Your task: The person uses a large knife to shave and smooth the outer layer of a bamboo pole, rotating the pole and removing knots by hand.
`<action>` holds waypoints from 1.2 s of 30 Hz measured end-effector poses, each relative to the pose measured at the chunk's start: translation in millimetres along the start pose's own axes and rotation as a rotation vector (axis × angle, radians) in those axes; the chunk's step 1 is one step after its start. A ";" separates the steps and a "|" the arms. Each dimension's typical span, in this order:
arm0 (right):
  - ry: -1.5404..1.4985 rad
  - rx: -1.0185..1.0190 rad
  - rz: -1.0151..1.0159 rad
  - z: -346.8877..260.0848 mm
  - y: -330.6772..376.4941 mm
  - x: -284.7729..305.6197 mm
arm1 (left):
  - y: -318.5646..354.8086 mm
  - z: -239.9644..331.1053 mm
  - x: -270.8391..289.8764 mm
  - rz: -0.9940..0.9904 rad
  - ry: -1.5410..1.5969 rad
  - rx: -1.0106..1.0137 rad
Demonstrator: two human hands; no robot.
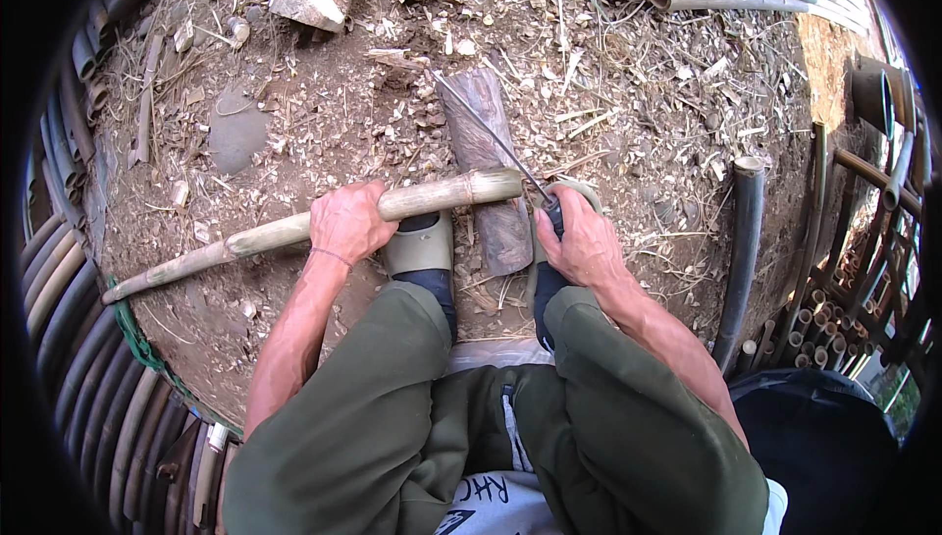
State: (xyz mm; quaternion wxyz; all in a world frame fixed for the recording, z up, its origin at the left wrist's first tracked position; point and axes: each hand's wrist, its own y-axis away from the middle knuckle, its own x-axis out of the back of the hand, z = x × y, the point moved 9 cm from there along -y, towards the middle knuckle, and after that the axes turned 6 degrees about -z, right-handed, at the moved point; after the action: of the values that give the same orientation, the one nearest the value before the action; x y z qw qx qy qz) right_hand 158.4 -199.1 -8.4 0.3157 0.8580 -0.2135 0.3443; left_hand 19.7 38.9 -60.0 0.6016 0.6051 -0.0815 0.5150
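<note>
The left hand's (350,224) grip is closed around a bamboo pole (265,237), short of its thick end; the right hand's (581,240) wraps the dark handle (555,219) of a thin metal tool (508,151). The pole crosses over a log (503,238), tapering leftward. It looks stiff, fairly light and slightly slippery; a firm hold near the log should steady it best.
</note>
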 end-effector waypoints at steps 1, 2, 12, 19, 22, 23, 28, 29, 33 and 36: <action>-0.035 0.054 0.039 -7.3 -0.5 3.4 | 1.0 -0.1 -0.1 0.002 -0.007 -0.001; -0.070 0.106 0.077 -16.1 -0.6 8.9 | 1.7 0.3 0.4 0.004 -0.014 -0.002; -0.123 0.055 0.034 -8.9 -2.5 2.9 | 3.3 -0.7 1.7 0.052 -0.017 0.000; 0.027 0.009 -0.054 5.1 -13.2 -11.3 | 5.2 1.8 -2.6 0.085 -0.038 -0.015; -0.107 0.086 0.073 -11.9 -10.2 8.1 | 5.6 2.0 -2.0 0.113 -0.053 -0.011; -0.186 0.160 0.133 -28.6 -6.1 21.6 | 6.0 1.4 -4.1 0.105 -0.053 -0.014; -0.034 0.141 0.044 -11.8 -5.7 -0.7 | 7.0 2.0 0.0 0.149 -0.021 -0.043; 0.011 0.050 -0.042 -1.4 -7.2 -10.6 | 9.2 2.9 1.7 0.167 -0.021 -0.048; -0.154 0.146 0.078 -29.8 -8.0 18.9 | 9.6 3.6 1.1 0.228 -0.043 -0.075; -0.166 0.219 0.110 -30.1 -5.2 15.7 | 12.4 4.2 -1.3 0.218 -0.046 -0.060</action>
State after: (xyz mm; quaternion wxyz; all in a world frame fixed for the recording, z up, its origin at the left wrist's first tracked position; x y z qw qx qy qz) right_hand 158.2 -177.0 17.9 0.1819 0.9000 -0.2466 0.3100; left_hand 12.4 31.5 -51.8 0.5580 0.5859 -0.1759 0.5608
